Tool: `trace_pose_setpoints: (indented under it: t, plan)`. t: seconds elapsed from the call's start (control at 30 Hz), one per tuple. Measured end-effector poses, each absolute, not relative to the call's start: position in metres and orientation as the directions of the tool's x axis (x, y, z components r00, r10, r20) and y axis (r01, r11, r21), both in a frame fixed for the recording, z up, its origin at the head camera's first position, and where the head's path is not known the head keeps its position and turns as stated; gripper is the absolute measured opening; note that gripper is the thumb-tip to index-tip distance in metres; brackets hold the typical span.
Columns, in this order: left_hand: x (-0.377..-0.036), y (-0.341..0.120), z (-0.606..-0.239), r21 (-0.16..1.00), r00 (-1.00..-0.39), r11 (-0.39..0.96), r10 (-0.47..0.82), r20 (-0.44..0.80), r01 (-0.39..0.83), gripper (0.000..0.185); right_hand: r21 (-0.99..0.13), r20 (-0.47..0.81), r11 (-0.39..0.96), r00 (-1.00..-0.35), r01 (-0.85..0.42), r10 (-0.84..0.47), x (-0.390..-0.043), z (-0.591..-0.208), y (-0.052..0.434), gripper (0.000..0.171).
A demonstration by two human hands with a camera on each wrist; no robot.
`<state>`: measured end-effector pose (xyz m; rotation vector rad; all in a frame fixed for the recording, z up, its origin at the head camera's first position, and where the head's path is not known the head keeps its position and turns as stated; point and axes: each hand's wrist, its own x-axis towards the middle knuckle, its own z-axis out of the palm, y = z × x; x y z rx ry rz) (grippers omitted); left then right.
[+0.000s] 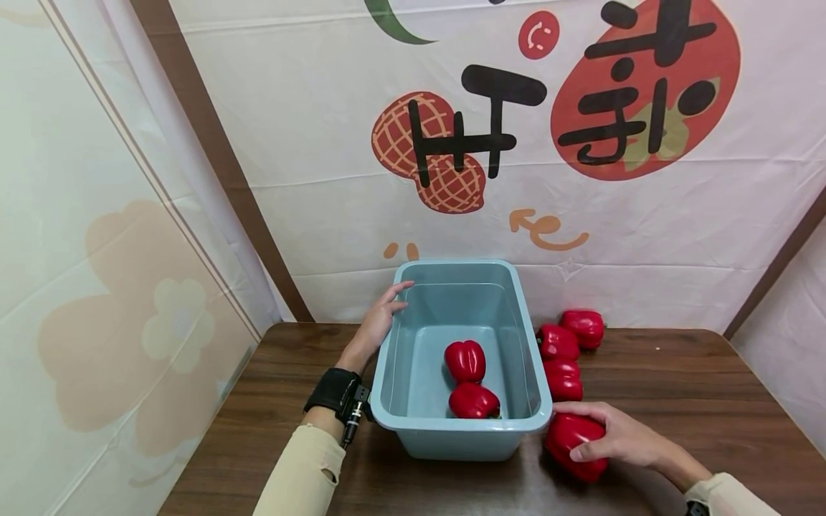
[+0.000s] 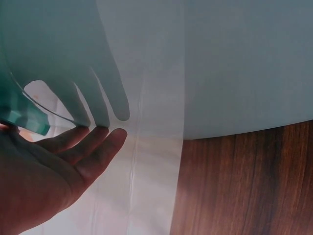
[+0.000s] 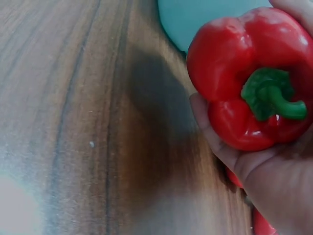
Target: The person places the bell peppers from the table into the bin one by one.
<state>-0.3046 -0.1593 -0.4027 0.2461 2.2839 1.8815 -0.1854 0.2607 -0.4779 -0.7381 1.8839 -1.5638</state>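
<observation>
A light blue plastic tub (image 1: 413, 423) stands on the wooden table and holds two red bell peppers (image 1: 465, 360) (image 1: 474, 401). My left hand (image 1: 382, 312) lies flat against the tub's left outer wall, fingers straight (image 2: 93, 149). My right hand (image 1: 603, 433) grips a red bell pepper (image 1: 571, 444) beside the tub's front right corner, low over the table. The right wrist view shows that pepper (image 3: 244, 73) with its green stem (image 3: 271, 95) cradled in my palm. Three more red peppers (image 1: 558, 342) (image 1: 584, 326) (image 1: 564, 380) lie in a row right of the tub.
The dark wooden table (image 1: 677, 401) ends at a printed cloth backdrop (image 1: 581, 215) close behind the tub. A pale curtain (image 1: 97, 287) hangs along the left side. Bare tabletop (image 3: 73, 122) stretches to the right and in front.
</observation>
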Motion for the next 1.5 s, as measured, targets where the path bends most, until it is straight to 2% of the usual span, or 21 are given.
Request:
trace_pose_setpoints:
  t: [0.3, 0.93, 1.5]
  plan:
    - [-0.304, -0.16, -0.403, 0.979, -0.971, 0.204, 0.238, -0.033, 0.017, 0.048, -0.979, -0.072, 0.184, -0.703, -0.084, -0.707, -0.188, -0.466, 0.263, 0.06]
    - [-0.304, -0.159, -0.402, 0.977, -0.974, 0.21, 0.228, -0.018, 0.031, 0.047, -0.961, 0.07, 0.134, -0.681, -0.242, -0.729, -0.195, -0.457, 0.268, 0.062]
    - [-0.305, -0.158, -0.402, 0.978, -0.973, 0.207, 0.23, -0.016, 0.033, 0.047, -0.937, 0.129, 0.153, -0.717, -0.315, -0.685, -0.195, -0.44, 0.271, 0.057]
